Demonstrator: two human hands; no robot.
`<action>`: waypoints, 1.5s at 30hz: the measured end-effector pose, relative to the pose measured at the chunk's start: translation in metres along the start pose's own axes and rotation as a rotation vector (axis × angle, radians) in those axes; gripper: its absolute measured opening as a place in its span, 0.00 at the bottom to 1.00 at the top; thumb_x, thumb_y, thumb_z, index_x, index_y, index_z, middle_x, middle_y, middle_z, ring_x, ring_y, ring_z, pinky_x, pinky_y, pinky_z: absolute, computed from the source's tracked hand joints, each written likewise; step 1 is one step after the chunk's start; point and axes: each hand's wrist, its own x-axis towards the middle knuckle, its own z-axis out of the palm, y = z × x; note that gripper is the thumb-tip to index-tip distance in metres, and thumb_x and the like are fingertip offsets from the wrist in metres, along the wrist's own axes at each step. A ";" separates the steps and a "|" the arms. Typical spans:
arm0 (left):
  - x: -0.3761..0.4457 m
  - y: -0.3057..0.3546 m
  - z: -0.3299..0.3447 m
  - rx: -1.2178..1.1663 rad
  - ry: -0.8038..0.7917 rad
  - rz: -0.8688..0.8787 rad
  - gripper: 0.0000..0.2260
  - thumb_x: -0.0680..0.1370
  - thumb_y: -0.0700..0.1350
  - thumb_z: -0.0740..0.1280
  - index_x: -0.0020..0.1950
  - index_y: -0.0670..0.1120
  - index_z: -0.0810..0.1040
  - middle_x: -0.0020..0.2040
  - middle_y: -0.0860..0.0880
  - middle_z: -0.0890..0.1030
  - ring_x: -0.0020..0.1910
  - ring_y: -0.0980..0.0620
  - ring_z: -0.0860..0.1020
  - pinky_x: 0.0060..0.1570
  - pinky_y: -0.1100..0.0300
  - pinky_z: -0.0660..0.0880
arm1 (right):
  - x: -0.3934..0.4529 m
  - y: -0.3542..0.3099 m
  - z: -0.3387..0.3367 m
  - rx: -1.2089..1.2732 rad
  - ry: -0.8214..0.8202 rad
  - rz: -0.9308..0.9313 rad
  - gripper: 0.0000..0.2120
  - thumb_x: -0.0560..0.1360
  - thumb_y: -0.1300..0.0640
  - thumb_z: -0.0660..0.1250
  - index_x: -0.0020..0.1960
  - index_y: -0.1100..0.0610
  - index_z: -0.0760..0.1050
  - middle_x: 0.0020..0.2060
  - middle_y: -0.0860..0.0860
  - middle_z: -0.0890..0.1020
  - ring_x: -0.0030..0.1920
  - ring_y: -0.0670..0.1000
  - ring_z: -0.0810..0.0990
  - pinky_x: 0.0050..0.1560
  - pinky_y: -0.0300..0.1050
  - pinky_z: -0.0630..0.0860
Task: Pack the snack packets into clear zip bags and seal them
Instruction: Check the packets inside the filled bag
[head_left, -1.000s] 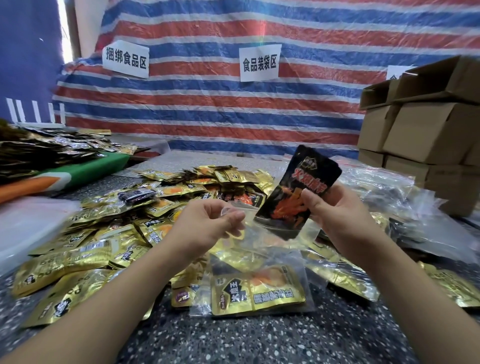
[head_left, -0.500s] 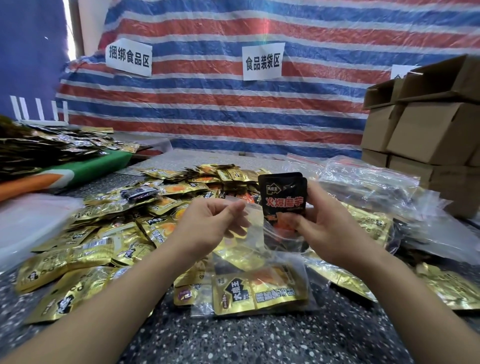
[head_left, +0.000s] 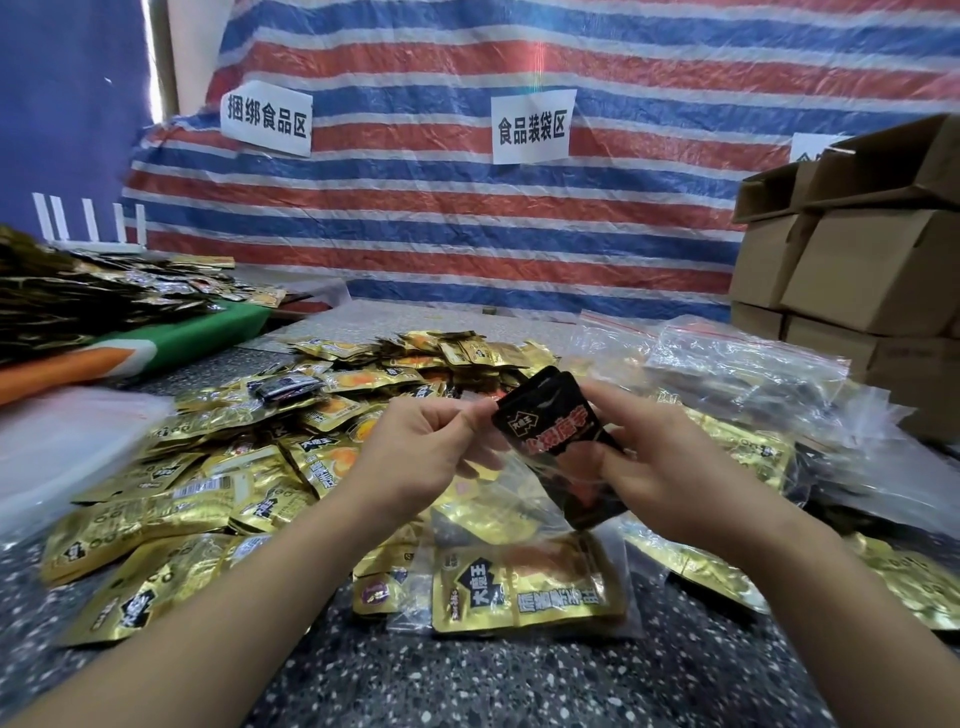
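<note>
So the right hand (head_left: 670, 467) has its fingers curled around a black snack packet (head_left: 558, 431), which sits tilted and partway down inside a clear zip bag (head_left: 511, 499). The left hand (head_left: 415, 457) pinches the bag's top edge between thumb and fingertips, holding the mouth apart. Both hover over the speckled table (head_left: 467, 675), right above a filled bag with a gold packet (head_left: 524, 587). Loose gold packets (head_left: 208, 499) pile up on the left, and empty zip bags (head_left: 737, 374) plus cardboard boxes (head_left: 857, 270) sit off right.

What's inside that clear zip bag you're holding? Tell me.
The black snack packet is partly inside the clear zip bag, upper half sticking out. Anything else inside is unclear through the glare.
</note>
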 end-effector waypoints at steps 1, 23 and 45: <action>-0.001 0.000 0.001 -0.009 0.002 0.001 0.17 0.73 0.54 0.65 0.40 0.42 0.84 0.38 0.45 0.86 0.36 0.48 0.85 0.32 0.63 0.77 | 0.000 0.000 0.000 -0.005 0.015 0.001 0.24 0.80 0.62 0.65 0.65 0.33 0.72 0.52 0.40 0.83 0.52 0.46 0.84 0.52 0.55 0.82; 0.000 -0.005 0.002 -0.026 -0.036 0.031 0.17 0.74 0.56 0.64 0.44 0.44 0.86 0.40 0.43 0.86 0.40 0.47 0.85 0.41 0.56 0.81 | 0.001 -0.002 0.018 -0.283 0.067 -0.011 0.18 0.76 0.49 0.70 0.62 0.37 0.69 0.51 0.44 0.82 0.48 0.45 0.81 0.47 0.49 0.83; 0.000 -0.004 -0.002 -0.172 0.141 -0.160 0.11 0.72 0.52 0.70 0.42 0.44 0.85 0.40 0.42 0.86 0.38 0.47 0.85 0.32 0.58 0.80 | 0.006 0.015 0.014 -0.144 0.341 -0.252 0.14 0.71 0.54 0.74 0.56 0.53 0.79 0.55 0.47 0.79 0.53 0.45 0.79 0.51 0.40 0.80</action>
